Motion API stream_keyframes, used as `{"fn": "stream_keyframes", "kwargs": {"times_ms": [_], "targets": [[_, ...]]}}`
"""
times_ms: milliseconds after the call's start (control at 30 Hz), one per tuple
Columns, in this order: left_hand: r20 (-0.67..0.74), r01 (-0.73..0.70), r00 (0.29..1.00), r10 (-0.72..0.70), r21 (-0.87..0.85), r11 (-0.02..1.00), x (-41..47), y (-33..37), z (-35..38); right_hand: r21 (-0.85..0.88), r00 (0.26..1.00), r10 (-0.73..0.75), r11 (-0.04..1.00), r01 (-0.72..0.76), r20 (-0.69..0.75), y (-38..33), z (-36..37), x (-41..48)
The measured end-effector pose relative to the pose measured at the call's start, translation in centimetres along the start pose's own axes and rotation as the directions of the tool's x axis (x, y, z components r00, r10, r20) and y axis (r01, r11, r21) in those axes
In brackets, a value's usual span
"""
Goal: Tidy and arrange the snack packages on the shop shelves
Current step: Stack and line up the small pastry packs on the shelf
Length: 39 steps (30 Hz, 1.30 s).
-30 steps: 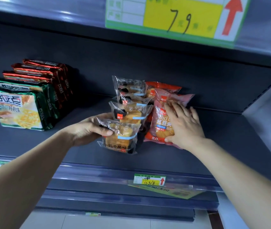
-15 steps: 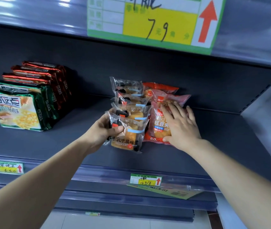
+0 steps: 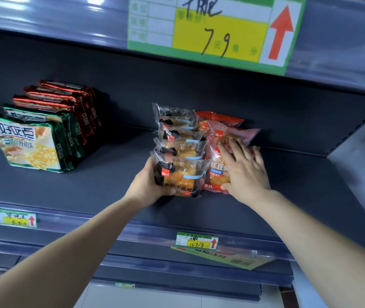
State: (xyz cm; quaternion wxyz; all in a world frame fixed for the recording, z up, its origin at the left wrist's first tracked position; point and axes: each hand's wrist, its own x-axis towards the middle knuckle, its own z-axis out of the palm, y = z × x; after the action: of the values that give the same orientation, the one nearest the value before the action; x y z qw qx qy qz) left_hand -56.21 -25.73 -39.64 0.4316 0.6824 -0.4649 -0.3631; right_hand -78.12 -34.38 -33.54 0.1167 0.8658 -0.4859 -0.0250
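Stock check, mid shelf (image 3: 110, 187). Tidy job approx. halfway, by my reading.

Item 1: clear bread packs (image 3: 178, 138). One file front-to-back at centre of shelf, upright, overlapping, edges fairly even. Front clear pack (image 3: 183, 174) rests on shelf, held by left hand (image 3: 150, 185), fingers wrapped round its left edge and lower corner. Row looks near done; front pack prob. being squared to the rest.

Item 2: red bread packs (image 3: 219, 123). Just right of item 1, touching it. Leaning back, fanned, tops not in line. Front red pack (image 3: 216, 174) sits under right hand (image 3: 246, 172): fingers straight and spread, palm flat on pack face, thumb at bottom edge. Pressing, not gripping. This row prob. needs the most work.

Item 3: biscuit packs, far left, well apart from the bread. Green biscuit packs (image 3: 28, 145) in front, red-brown biscuit packs (image 3: 63, 98) behind. Standing in a row, slightly tilted, no hand on them. Either OK or not yet dealt with; can't tell.

Misc.: loose label (image 3: 223, 256) hangs crooked below shelf lip, near small price tag (image 3: 197, 241).
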Motion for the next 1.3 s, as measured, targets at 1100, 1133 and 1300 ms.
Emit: {"fn": "stream_keyframes", "kwargs": {"times_ms": [1100,1133,1300], "targets": [[-0.143,0.073,0.988,-0.050,0.160,0.984,-2.3,0.8,-1.1,0.155,0.994,0.020,0.988,-0.002,-0.112,-0.3,0.4,-1.9],[-0.145,0.074,0.988,-0.050,0.162,0.984,-2.2,0.9,-1.2,0.185,0.991,0.017,0.983,0.008,-0.133,-0.3,0.3,-1.9],[-0.155,0.060,0.987,-0.034,0.168,0.984,-2.0,1.5,-1.6,0.403,0.964,0.058,0.914,0.053,-0.259,-0.8,-0.7,-0.9]]}}
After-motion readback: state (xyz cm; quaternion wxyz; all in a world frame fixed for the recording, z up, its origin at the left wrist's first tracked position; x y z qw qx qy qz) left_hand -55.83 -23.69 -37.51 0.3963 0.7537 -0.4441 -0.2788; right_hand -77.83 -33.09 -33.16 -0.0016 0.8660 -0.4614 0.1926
